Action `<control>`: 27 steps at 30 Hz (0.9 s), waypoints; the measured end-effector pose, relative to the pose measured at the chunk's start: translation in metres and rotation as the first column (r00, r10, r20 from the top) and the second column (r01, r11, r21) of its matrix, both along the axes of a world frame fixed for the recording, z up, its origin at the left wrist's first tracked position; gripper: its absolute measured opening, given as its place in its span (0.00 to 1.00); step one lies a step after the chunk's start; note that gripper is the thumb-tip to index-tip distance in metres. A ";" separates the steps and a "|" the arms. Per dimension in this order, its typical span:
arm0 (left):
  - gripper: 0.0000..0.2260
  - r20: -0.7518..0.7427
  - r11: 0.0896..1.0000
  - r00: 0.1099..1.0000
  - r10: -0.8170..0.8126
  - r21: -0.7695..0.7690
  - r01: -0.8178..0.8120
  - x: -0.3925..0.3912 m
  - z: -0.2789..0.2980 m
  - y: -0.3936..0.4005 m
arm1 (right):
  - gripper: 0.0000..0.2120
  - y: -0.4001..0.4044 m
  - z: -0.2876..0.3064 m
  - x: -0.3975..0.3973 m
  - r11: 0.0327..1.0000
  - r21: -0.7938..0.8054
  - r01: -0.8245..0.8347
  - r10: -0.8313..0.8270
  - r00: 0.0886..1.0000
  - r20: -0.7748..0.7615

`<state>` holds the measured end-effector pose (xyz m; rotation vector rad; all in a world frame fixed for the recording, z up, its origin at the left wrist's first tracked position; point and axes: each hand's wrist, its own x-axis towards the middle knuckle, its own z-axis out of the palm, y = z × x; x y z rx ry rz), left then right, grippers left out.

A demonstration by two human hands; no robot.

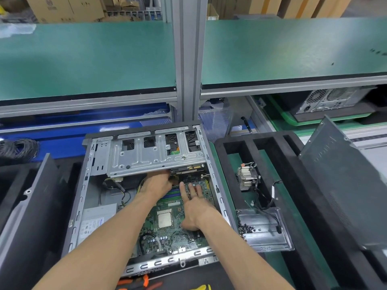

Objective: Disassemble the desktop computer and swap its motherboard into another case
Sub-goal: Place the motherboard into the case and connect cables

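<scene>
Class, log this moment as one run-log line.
left hand: reaching under drive cage | right hand: flat on motherboard | heatsink: already out, right of case

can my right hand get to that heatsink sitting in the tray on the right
Probably yes. The heatsink lies uncovered in the black tray, beside the case, and your right hand only rests flat on the motherboard.

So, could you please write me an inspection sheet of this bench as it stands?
Surface: green mat under black foam trays.
Job's things: open case; motherboard inside, CPU bare; drive cage above.
Clutter: heatsink, metal tray with screws, side panel.
Grips: left hand reaches under the cage, fingers hidden; right hand flat on the board.
Cables: black lead on tray; wires inside case.
Surroundings: second tower, cardboard boxes.
</scene>
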<state>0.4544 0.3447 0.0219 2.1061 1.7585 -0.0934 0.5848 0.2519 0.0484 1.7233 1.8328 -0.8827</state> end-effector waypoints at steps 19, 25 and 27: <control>0.08 0.008 0.997 1.000 0.026 -0.070 -0.026 0.004 -0.001 -0.002 | 0.52 0.000 0.004 0.000 1.000 -0.013 -0.003 0.003 1.000 -0.016; 0.17 0.033 0.998 0.999 0.034 0.053 -0.035 0.005 0.000 -0.009 | 0.52 0.000 0.006 -0.001 1.000 -0.012 -0.008 0.007 1.000 -0.021; 0.17 0.052 0.996 0.997 0.055 0.063 -0.059 0.005 0.000 -0.009 | 0.53 0.000 0.007 0.000 1.000 -0.011 -0.003 0.002 1.000 -0.024</control>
